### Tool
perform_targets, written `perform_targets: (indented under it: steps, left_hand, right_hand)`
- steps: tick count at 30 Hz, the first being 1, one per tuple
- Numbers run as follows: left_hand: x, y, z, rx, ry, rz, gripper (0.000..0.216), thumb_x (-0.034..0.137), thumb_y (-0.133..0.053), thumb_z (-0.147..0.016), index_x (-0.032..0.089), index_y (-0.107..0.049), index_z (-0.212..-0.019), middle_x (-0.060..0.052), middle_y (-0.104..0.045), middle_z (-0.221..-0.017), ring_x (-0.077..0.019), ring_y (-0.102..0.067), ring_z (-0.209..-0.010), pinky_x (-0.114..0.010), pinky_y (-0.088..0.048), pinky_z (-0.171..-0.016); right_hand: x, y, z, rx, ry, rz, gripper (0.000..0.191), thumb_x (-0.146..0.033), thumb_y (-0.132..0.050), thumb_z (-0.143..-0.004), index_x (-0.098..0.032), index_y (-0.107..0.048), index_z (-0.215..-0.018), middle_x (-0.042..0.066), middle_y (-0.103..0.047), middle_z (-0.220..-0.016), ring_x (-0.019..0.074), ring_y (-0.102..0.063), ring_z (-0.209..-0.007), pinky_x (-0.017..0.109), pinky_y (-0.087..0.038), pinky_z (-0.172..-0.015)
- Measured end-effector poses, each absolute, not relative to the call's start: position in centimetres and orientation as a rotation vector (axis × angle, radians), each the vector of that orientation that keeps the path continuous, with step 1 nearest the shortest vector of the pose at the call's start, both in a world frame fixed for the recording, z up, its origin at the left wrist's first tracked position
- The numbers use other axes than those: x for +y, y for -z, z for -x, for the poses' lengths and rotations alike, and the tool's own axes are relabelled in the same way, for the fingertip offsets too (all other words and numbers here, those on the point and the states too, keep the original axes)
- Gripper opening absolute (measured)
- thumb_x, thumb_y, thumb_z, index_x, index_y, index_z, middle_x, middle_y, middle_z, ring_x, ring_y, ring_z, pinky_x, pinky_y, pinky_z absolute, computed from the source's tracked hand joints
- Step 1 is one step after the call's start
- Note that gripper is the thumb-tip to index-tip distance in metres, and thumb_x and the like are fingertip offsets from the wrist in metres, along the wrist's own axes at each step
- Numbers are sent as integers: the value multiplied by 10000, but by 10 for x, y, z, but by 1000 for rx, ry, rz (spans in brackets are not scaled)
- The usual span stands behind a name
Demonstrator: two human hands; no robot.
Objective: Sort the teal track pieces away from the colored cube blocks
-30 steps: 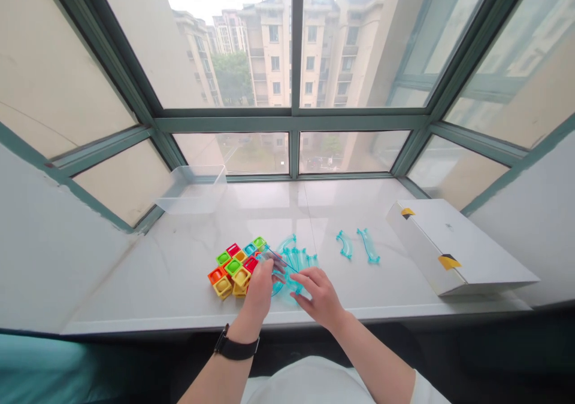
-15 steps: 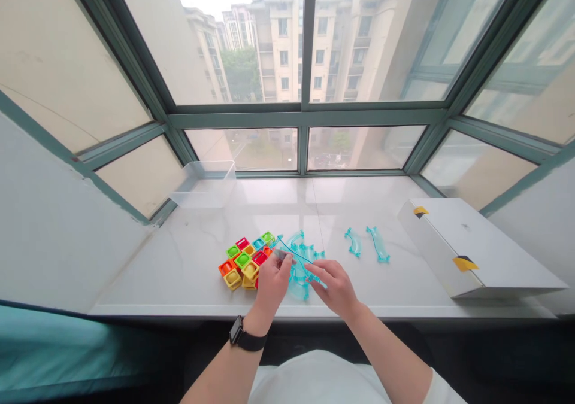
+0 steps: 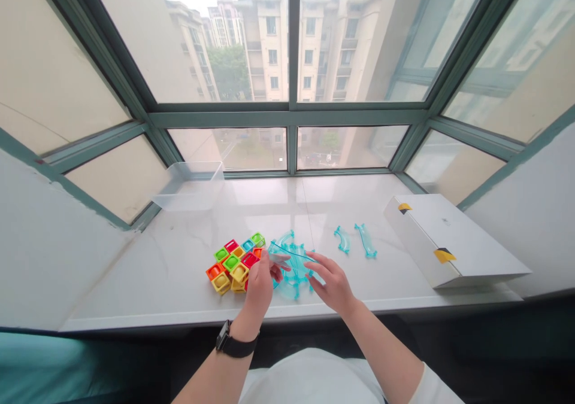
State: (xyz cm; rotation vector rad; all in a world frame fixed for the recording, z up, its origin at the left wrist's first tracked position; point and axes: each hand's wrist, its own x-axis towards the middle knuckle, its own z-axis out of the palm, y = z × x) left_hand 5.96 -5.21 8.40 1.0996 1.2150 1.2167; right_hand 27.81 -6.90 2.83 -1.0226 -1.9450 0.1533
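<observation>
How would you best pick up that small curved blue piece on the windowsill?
Pinch the curved translucent teal track piece at the middle of its arc, coming down from above, with the right hand. It lies flat on the white marble windowsill, apart from other pieces, so thumb and finger can reach both its narrow edges.

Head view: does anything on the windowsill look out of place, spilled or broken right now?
A curved teal track piece and a second teal track piece lie apart from the main teal track pile on the windowsill. Nothing looks broken or spilled.
</observation>
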Motion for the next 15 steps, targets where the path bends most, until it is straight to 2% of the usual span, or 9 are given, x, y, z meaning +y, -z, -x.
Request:
perform_targets:
  steps: [3,7,15]
  left_hand:
    - [-51,-84,-61,1148,-1155,-1040,738,722,-399,-970,107,-807,-967,-139,-772,-775,-170,-584,-575,-288,-474,-555]
    - [-49,-78,-63,1102,-1081,-1054,706,719,-479,-922,100,-810,-1002,-148,-781,-803,-168,-584,-583,-287,-477,-565]
    - [-52,-75,-71,1053,-984,-1090,710,767,-545,-906,122,-824,-1011,-140,-779,-824,-163,-596,-624,-278,-478,-573]
  right_hand:
    - [-70,-30,-287,-1905,-167,1033,367,-184,-633,-992,-326,-686,-1326,99,-648,-1437,264,-689,-1202,456,-629,-967]
    - [-71,-31,-299,-1859,-112,1042,380,-162,-673,-967,-360,-723,-1288,89,-684,-1332,251,-697,-1126,419,-661,-874]
    - [-78,-20,-314,-1891,-54,1089,366,-161,-680,-963,-351,-736,-1271,82,-702,-1258,250,-674,-1061,460,-643,-903]
